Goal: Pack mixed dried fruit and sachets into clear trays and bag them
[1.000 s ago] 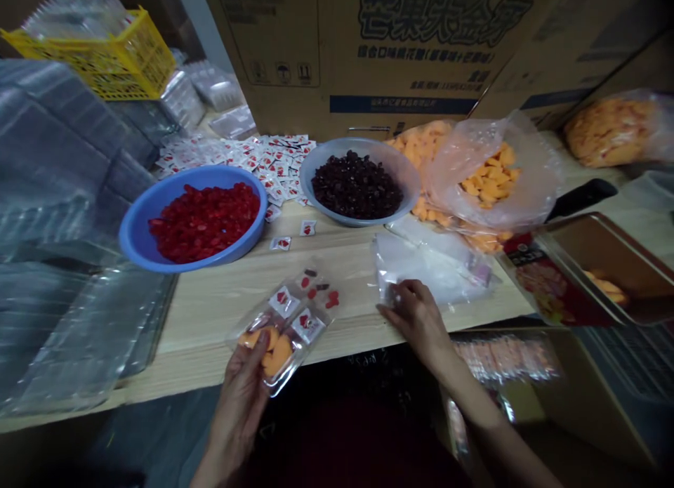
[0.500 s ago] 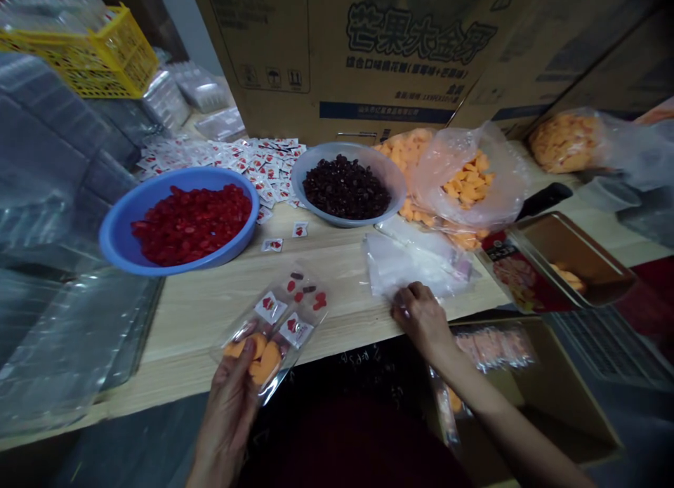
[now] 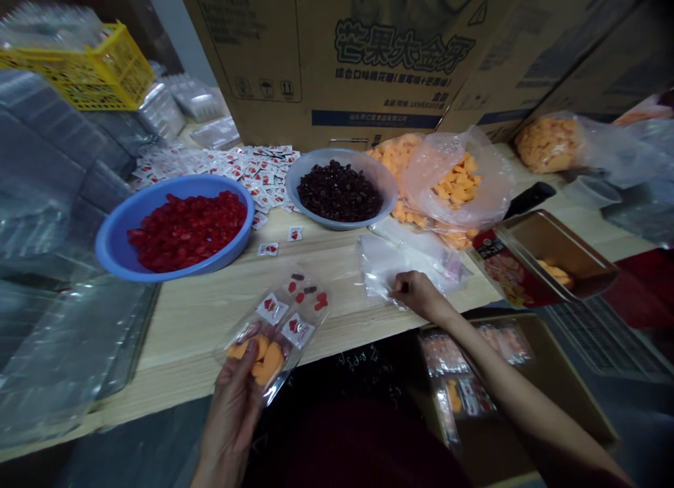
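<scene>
Left grip (image 3: 234, 397) holds one tray (image 3: 287, 354) with two sachets (image 3: 272, 308), right grip (image 3: 420, 294) pinches bags (image 3: 382, 260).

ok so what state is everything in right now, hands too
left hand, closed on the clear tray
clear tray, filled, tilted
right hand, fingers curled at the clear bags, grip unclear
clear bags, lying flat, overlapping
blue bowl, part full, red candies
translucent bowl, part full, dark candies
orange candy bag, open
tin, open, orange pieces inside
cardboard box below, open, part full
yellow crate, heaped
</scene>
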A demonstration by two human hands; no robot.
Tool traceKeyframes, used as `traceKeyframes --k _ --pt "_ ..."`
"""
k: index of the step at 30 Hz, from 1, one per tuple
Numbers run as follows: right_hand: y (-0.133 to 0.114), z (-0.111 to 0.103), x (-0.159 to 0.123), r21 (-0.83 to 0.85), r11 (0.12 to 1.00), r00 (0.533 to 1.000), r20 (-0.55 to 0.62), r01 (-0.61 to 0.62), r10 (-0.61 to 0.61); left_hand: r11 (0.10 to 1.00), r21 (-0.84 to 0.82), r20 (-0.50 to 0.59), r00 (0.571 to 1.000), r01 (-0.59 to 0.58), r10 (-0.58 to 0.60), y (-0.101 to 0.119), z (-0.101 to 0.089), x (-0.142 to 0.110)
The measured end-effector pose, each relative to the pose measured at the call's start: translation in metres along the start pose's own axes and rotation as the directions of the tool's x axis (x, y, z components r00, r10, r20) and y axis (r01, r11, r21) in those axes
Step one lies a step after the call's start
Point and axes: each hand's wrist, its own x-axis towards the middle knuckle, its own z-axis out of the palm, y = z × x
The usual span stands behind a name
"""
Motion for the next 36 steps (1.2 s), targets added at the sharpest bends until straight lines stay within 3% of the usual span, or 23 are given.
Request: traceKeyframes --k 3,6,8,13,17,21,29,36 --pt "0.007 0.003 0.007 0.188 0.982 0.998 0.057 -0.031 0.021 1.000 0.005 0.021 1.000 0.001 -0.002 -0.004 0.010 0.001" --pt "0.011 -0.002 0.005 0.456 0.886 0.988 0.156 -0.080 0.009 1.000 0.000 0.062 0.998 0.031 -0.031 -0.010 0.025 0.003" --pt "0.012 -0.006 0.002 0.523 0.847 0.981 0.195 -0.095 -0.011 0.999 -0.008 0.098 0.994 0.050 -0.049 -0.016 0.037 0.004" --pt "0.014 0.001 -0.004 0.519 0.851 0.992 0.127 -0.083 0.019 0.997 -0.015 0.146 0.986 0.081 -0.078 -0.026 0.060 0.005" --pt "0.016 0.016 -0.004 0.501 0.864 0.999 -0.005 -0.039 0.048 0.997 -0.018 0.123 0.990 0.077 -0.075 -0.024 0.062 0.005" --pt "0.011 0.017 -0.002 0.487 0.873 0.999 0.039 -0.021 0.003 0.998 -0.025 0.083 0.995 0.059 -0.057 -0.020 0.056 0.005" --pt "-0.003 0.005 -0.006 0.516 0.854 0.994 0.106 -0.062 0.008 0.996 -0.042 0.139 0.988 0.076 -0.069 -0.025 0.058 -0.001" --pt "0.002 0.017 -0.006 0.607 0.792 0.997 -0.006 -0.063 0.083 0.999 0.035 0.259 0.965 0.029 -0.037 -0.051 0.066 0.001"
